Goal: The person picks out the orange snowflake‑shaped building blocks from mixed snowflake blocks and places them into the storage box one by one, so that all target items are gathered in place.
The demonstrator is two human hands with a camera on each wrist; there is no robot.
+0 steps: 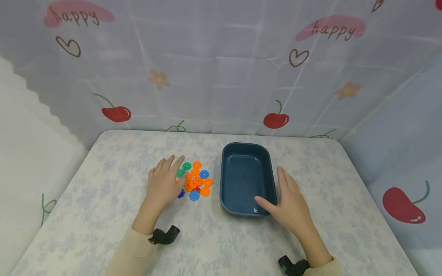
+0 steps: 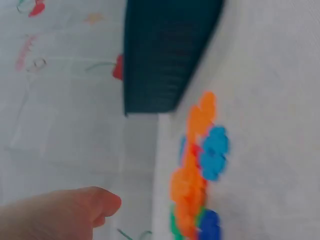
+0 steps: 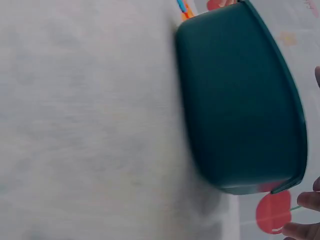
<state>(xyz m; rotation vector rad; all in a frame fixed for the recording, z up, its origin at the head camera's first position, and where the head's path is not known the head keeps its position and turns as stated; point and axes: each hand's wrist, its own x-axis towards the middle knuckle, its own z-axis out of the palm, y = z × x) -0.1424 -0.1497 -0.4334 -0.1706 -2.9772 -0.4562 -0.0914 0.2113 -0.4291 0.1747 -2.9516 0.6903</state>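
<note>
A dark blue rectangular basin [image 1: 245, 180] sits on the table, with bare inside walls and floor in the head view. To its left lies a loose pile of flower-shaped plastic discs [image 1: 195, 182], mostly orange with some green, blue and red ones. My left hand [image 1: 163, 187] hovers at the pile's left edge, fingers spread and thumb partly over the discs; it holds nothing. On the basin's right side is my right hand [image 1: 291, 207], fingers extended and thumb reaching over the near right corner. In the right wrist view, its fingertips [image 3: 307, 201] appear apart from the basin wall.
A pale, blue-mottled cloth covers the table [image 1: 103, 214]. Behind it hangs a white curtain [image 1: 214, 76] printed with cherries, hearts and flowers. Black wrist-worn cameras are on the left wrist [image 1: 165, 235] and the right wrist [image 1: 293, 265].
</note>
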